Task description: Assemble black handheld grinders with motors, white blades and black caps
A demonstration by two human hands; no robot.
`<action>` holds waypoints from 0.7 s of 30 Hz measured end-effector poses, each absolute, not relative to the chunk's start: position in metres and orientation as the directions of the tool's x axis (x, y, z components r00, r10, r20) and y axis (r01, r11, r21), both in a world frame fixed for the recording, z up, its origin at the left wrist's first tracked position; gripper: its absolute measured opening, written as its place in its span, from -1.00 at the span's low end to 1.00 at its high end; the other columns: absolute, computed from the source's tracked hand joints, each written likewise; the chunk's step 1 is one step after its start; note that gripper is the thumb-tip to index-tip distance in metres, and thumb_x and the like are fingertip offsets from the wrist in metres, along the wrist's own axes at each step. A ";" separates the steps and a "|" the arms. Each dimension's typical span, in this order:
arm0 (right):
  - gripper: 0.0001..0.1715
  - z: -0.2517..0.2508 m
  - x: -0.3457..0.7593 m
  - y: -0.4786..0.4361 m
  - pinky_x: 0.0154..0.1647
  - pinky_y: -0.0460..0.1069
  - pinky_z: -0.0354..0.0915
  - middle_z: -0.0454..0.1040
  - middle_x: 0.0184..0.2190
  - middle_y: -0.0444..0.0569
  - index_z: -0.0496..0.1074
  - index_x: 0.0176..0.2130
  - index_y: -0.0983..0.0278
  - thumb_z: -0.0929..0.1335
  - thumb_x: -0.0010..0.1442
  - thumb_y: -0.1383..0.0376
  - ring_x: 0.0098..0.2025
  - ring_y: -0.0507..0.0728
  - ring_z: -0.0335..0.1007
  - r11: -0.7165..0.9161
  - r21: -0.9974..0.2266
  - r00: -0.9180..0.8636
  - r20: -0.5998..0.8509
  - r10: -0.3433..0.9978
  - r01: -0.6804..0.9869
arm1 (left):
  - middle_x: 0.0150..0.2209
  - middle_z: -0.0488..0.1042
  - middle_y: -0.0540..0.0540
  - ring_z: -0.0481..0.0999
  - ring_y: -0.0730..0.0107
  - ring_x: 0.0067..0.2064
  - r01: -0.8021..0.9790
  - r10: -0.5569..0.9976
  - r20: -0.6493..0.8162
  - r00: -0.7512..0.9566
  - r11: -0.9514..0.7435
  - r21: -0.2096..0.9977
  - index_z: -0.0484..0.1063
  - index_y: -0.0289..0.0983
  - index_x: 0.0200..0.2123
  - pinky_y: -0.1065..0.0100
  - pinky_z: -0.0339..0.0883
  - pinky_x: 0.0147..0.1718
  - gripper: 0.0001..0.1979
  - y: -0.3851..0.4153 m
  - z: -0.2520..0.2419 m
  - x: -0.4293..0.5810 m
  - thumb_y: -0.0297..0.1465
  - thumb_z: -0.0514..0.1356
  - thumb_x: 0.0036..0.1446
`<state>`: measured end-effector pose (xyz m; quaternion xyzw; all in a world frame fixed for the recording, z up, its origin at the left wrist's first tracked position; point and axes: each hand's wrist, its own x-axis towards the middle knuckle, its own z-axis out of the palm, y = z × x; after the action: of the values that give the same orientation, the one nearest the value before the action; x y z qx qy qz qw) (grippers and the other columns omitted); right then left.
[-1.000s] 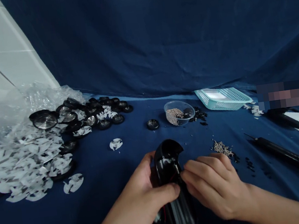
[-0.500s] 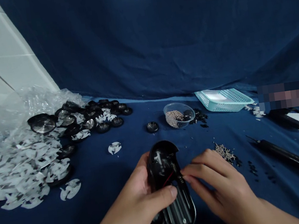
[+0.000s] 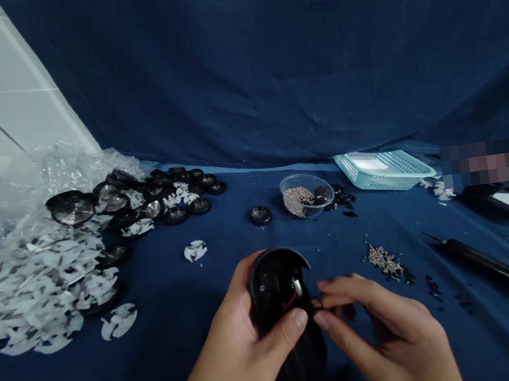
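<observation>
Over the cloth [image 3: 172,351], the left hand [image 3: 250,338] grips the shell [image 3: 271,297] between thumb and fingers; the right hand [image 3: 389,326] has fingertips at its right rim, grip unclear.

The left hand [image 3: 249,328] curls in a firm grip, its thumb [image 3: 285,334] slanting far and right. Just right of that thumb's tip, the right hand [image 3: 390,329] holds its thumb and forefinger close together.

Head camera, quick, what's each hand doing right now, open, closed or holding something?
Left hand: closed around the black housing, holding it.
Right hand: fingers bent at the housing's edge; whether they grip anything cannot be told.
</observation>
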<state>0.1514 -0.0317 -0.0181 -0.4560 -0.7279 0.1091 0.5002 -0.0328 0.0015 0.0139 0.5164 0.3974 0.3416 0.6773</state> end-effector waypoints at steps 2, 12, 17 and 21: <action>-0.67 -0.021 0.148 -0.032 -0.41 -0.09 0.45 0.55 -0.33 -0.12 0.42 -0.11 0.20 0.42 0.12 0.46 -0.41 0.03 0.48 0.563 -0.614 -0.061 0.644 0.762 0.553 | 0.07 0.46 -0.11 0.45 0.19 0.09 -0.051 0.882 -0.169 0.440 0.213 0.976 0.19 -0.16 0.09 0.26 0.26 0.04 -0.58 0.001 0.015 -0.031 -0.40 0.21 0.20; -0.62 -0.030 0.133 -0.038 -0.38 -0.09 0.44 0.52 -0.36 -0.09 0.35 -0.01 0.24 0.39 0.16 0.45 -0.37 0.05 0.48 0.493 -0.651 0.113 0.662 0.741 0.577 | 0.04 0.48 -0.08 0.48 0.25 0.06 -0.098 0.876 -0.210 0.434 0.278 0.956 0.07 -0.12 0.16 0.29 0.25 0.07 -0.44 -0.003 0.012 -0.032 -0.44 0.22 0.16; -0.78 -0.027 0.138 -0.033 -0.35 -0.14 0.46 0.49 -0.35 -0.11 0.36 -0.15 0.21 0.38 0.19 0.42 -0.31 0.05 0.51 0.445 -0.732 0.123 0.577 0.807 0.516 | 0.13 0.40 -0.13 0.41 0.23 0.13 -0.116 0.886 -0.224 0.406 0.293 0.949 -0.15 -0.08 0.25 0.23 0.15 0.14 -0.31 0.000 0.004 -0.035 -0.39 0.21 0.20; -0.77 -0.015 0.140 -0.029 -0.28 -0.16 0.43 0.49 -0.31 -0.07 0.45 -0.20 0.24 0.30 0.21 0.51 -0.26 0.01 0.49 0.564 -0.609 -0.101 0.625 0.774 0.557 | 0.08 0.42 -0.13 0.42 0.23 0.10 -0.127 0.868 -0.255 0.427 0.336 0.933 -0.21 -0.08 0.27 0.21 0.16 0.13 -0.29 0.000 0.009 -0.034 -0.40 0.19 0.22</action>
<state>0.1397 -0.0290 -0.0147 -0.4535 -0.7339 0.1099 0.4936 -0.0338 -0.0002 0.0086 0.4575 0.4049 0.3500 0.7100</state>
